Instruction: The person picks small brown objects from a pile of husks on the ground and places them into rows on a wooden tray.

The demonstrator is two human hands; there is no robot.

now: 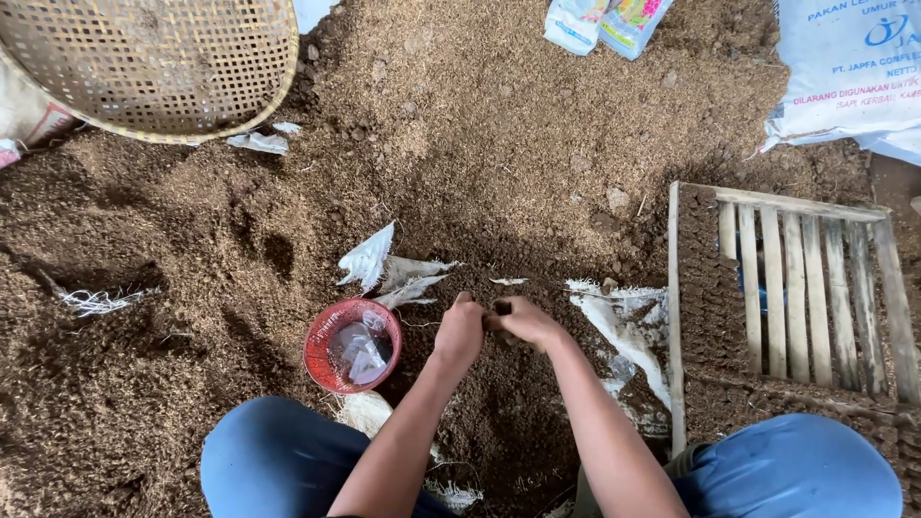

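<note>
Two hands pinching one small dark clump

Both my left hand (460, 331) and right hand (523, 321) are pressed together on a clump (503, 309), right of the red bowl (351, 345). Squeezing harder could crumble it into the soil (192, 288).

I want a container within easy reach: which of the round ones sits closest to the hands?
The small red plastic basket, holding clear plastic, just beside the left hand. The large round woven bamboo tray lies far off at the top left.
</note>
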